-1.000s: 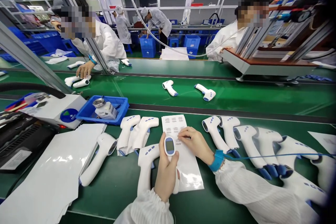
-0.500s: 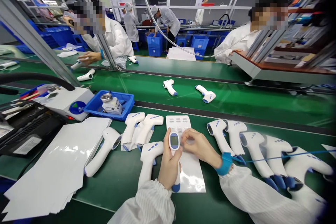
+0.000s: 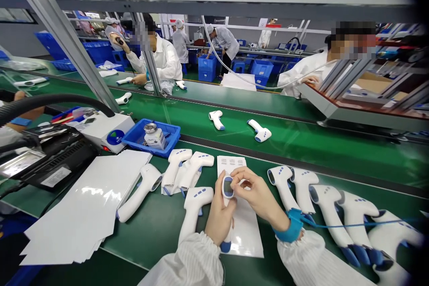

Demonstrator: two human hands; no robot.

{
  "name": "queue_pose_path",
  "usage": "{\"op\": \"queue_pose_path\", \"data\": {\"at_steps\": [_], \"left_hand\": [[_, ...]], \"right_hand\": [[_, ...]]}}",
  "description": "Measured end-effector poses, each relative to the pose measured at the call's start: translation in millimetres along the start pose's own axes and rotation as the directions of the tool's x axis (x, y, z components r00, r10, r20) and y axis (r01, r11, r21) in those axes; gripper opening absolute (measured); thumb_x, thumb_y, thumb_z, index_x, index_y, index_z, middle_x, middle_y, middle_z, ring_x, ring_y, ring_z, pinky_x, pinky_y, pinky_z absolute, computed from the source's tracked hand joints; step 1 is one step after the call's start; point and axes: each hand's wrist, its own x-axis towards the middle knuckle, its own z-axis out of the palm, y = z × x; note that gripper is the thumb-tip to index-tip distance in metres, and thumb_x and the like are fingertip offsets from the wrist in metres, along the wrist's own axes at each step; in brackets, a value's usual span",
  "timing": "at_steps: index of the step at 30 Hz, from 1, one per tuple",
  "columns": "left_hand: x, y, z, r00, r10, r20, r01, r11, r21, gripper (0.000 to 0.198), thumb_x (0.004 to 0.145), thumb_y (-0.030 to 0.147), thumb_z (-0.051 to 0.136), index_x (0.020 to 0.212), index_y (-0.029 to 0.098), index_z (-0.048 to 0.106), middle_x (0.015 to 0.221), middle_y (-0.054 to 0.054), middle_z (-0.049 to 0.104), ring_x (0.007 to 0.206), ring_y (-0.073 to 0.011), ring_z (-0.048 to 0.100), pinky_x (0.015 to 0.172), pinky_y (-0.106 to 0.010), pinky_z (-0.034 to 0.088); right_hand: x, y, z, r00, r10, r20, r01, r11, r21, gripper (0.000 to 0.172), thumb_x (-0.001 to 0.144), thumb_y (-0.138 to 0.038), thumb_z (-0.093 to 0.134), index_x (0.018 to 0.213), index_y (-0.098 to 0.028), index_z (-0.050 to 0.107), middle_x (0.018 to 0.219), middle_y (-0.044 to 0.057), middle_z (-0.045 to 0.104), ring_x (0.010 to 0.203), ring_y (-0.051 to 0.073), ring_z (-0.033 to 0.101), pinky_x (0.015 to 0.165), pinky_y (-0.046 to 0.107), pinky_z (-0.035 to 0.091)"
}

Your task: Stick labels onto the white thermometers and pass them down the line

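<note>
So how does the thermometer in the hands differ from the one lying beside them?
The held thermometer stands upright in the left hand, its screen showing; the lying thermometer rests flat on the green belt, showing blue dots, untouched. Both are white with blue trim.

My white infrared thermometer (image 3: 228, 187) stands slightly tilted in my left grip (image 3: 219, 219), its blue-rimmed display facing me, its blue-ended handle pointing down over a white sheet (image 3: 250, 237), my right grip (image 3: 254, 194) just beside its head.
</note>
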Motion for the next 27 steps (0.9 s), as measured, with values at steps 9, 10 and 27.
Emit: {"op": "queue_pose_path", "data": {"at_steps": [9, 10, 27], "left_hand": [[1.7, -1.5, -2.6, 1.0, 0.002, 0.03, -0.001, 1.0, -0.025, 0.081, 0.078, 0.015, 0.049, 0.15, 0.034, 0.016, 0.157, -0.012, 0.022, 0.044, -0.0019, 0.046, 0.035, -0.019, 0.038], [1.4, -0.9, -2.6, 0.999, 0.001, 0.032, 0.0, 1.0, -0.024, 0.081, 0.078, 0.014, 0.048, 0.15, 0.034, 0.016, 0.157, -0.012, 0.022, 0.044, -0.0014, 0.045, 0.035, -0.019, 0.037], [0.0, -3.9, -4.4, 0.999, 0.003, 0.038, -0.003, 1.0, 0.011, 0.074, 0.081, 0.02, 0.042, 0.15, 0.031, 0.016, 0.146, -0.014, 0.038, 0.04, -0.0002, 0.039, 0.039, -0.02, 0.038]], "right_hand": [[10.9, 2.9, -0.2, 1.0, -0.001, -0.013, 0.001, 1.0, -0.005, 0.007, 0.073, -0.024, 0.061, 0.067, -0.021, 0.061, 0.092, 0.005, 0.065, 0.087, 0.02, 0.061, 0.071, 0.031, 0.046], [11.4, 3.0, 0.3, 1.0, -0.003, -0.017, 0.003, 1.0, -0.002, 0.007, 0.073, -0.025, 0.061, 0.067, -0.021, 0.061, 0.091, 0.005, 0.065, 0.086, 0.02, 0.061, 0.07, 0.031, 0.046], [15.9, 7.0, 2.8, 0.999, 0.001, -0.041, 0.0, 1.0, 0.024, 0.006, 0.073, -0.023, 0.06, 0.068, -0.02, 0.06, 0.083, 0.003, 0.064, 0.08, 0.017, 0.061, 0.071, 0.029, 0.047]]}}
